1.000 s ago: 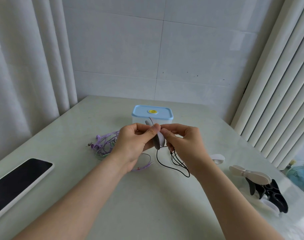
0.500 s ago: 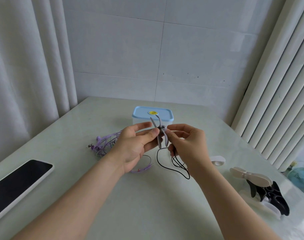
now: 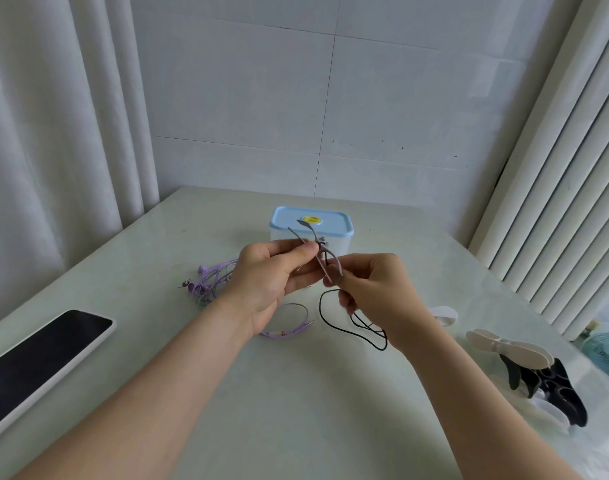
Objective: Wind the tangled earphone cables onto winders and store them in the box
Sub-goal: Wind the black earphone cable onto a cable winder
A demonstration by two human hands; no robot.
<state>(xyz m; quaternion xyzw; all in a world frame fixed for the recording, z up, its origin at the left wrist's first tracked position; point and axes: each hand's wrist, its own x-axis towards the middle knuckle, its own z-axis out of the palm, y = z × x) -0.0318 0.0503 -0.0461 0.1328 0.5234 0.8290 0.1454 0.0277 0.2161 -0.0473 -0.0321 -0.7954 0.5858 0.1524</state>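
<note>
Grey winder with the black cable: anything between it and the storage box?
Yes. The light-blue lid sits closed on the clear plastic box, just behind the grey winder pinched by the left hand and right hand. It must come off first. Nothing else visibly intervenes.

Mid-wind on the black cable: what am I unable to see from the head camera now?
All head view.
- Turns on the grey winder: too small, and the left hand and right hand cover it.
- The black cable: earbuds and plug behind the right hand.
- Inside of the box: blue lid on.
- The spare winders at right: overlapping, count unclear.
- The dark-screened device: cut by the left edge.
</note>
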